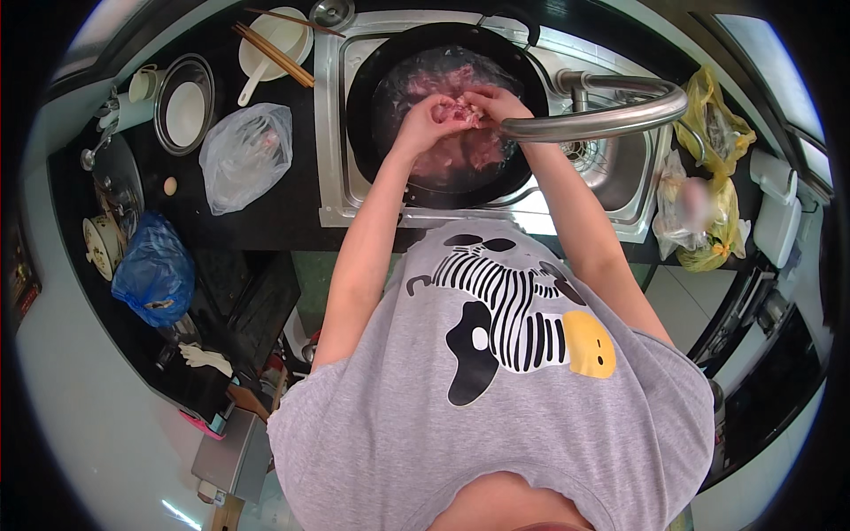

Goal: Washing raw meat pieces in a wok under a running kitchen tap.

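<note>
My left hand [428,123] and my right hand [499,106] hold one piece of raw meat [458,113] between them, over a large black wok [364,133]. Pinkish water fills part of the wok, and more raw meat [458,159] lies in it below my hands. The wok sits over the left basin of a stainless steel sink [330,146]. Close to my right hand, the curved metal faucet [597,126] reaches over the wok's right edge and partly hides my wrist. Fingertips of both hands touch the meat; its underside is hidden.
Left of the sink are a clear plastic bag [246,159], an egg [170,186], a white colander [292,33] with wooden chopsticks [279,56], a metal bowl [159,106] and a blue bag [156,272]. Yellow bags [724,219] lie right of the sink basin [627,172].
</note>
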The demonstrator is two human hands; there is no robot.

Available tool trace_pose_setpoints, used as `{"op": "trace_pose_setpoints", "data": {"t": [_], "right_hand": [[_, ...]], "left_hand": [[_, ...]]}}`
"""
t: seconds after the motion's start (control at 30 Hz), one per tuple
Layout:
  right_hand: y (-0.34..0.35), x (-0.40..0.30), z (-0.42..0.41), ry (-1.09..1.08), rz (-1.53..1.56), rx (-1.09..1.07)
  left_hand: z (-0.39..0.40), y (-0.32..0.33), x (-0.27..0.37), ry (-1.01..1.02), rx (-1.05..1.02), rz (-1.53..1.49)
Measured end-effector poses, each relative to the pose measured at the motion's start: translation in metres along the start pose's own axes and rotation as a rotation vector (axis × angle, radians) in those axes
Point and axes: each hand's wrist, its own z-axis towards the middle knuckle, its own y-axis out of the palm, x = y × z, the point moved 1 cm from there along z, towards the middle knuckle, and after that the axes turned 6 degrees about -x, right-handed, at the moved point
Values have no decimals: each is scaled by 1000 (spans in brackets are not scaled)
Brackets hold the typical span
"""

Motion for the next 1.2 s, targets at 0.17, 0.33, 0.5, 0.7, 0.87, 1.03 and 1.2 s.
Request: {"op": "trace_pose_setpoints", "data": {"t": [0.17, 0.33, 0.5, 0.7, 0.87, 1.03, 1.2], "right_hand": [[0, 3, -14, 36, 715, -276], [10, -1, -19, 45, 818, -186], [18, -6, -16, -25, 733, -9], [13, -13, -8, 30, 162, 160], [38, -24, -17, -117, 34, -99], [47, -24, -20, -161, 59, -171], [44, -12, -17, -126, 351, -105]], "left_hand": [[-8, -9, -9, -92, -82, -375], [-14, -7, -17, -42, -93, -470], [-20, -3, -29, -84, -49, -527], [-35, -17, -43, -199, 30, -631], [-39, -16, -39, -178, 30, -772], [-36, -9, -34, -20, 113, -625], [-33, -4, -26, 16, 171, -560]]}}
